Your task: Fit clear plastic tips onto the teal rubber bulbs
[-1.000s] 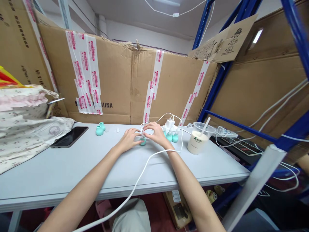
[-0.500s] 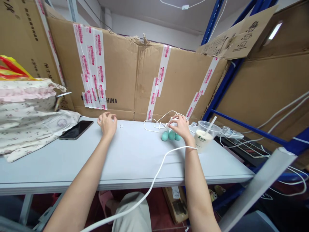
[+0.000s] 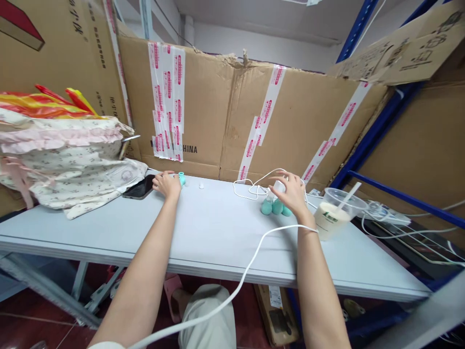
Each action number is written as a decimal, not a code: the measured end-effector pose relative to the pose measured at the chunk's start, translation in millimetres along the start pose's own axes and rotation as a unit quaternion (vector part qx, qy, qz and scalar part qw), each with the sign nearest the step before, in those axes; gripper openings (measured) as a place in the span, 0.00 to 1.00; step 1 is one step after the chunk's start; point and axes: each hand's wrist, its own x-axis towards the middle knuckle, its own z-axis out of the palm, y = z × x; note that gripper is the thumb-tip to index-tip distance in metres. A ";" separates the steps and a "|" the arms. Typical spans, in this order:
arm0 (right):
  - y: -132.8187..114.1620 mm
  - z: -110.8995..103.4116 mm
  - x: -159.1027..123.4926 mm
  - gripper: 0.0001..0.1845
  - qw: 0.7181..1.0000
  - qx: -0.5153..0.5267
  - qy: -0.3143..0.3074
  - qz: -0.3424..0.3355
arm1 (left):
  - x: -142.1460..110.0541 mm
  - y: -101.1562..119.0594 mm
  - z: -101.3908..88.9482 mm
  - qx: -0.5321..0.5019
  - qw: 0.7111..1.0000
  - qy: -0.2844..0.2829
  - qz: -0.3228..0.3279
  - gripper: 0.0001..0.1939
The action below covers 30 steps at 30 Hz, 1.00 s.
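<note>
My left hand [image 3: 167, 184] is at the back left of the table, fingers curved and apart. Just beyond its fingertips stands a small teal bottle [image 3: 182, 179] with an open ring-shaped top, partly hidden by the hand. A tiny white cap [image 3: 201, 185] lies a little to its right. My right hand [image 3: 290, 191] arches over several teal rounded bottles [image 3: 266, 207] grouped together, its fingers spread. Between thumb and fingers shows a white top [image 3: 279, 186]; whether the fingers touch it is unclear. The hand covers part of the group.
A cup of milky drink [image 3: 332, 213] with a straw stands right of my right forearm. A white cable [image 3: 250, 257] crosses in front, over the right wrist. A black phone [image 3: 140, 188] and a floral cloth bag [image 3: 76, 169] lie left. Cardboard [image 3: 207, 106] walls the back.
The view has swung left, so the scene sits further right. The teal bottle beside my left hand now shows past its fingers. My right hand remains over the bottle group.
</note>
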 end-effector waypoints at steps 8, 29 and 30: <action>-87.2 35.1 4.5 0.15 0.990 0.041 0.021 -0.133 | 0.5 1.7 -2.0 -0.037 0.999 -0.011 -0.023 0.09; -170.3 166.4 78.7 0.10 0.924 0.335 -0.182 0.027 | -4.5 9.1 -4.9 -0.098 0.987 -0.059 0.114 0.10; -170.1 163.5 80.2 0.13 0.901 0.391 -0.179 0.053 | -3.9 9.8 -3.1 -0.117 0.979 -0.093 0.137 0.10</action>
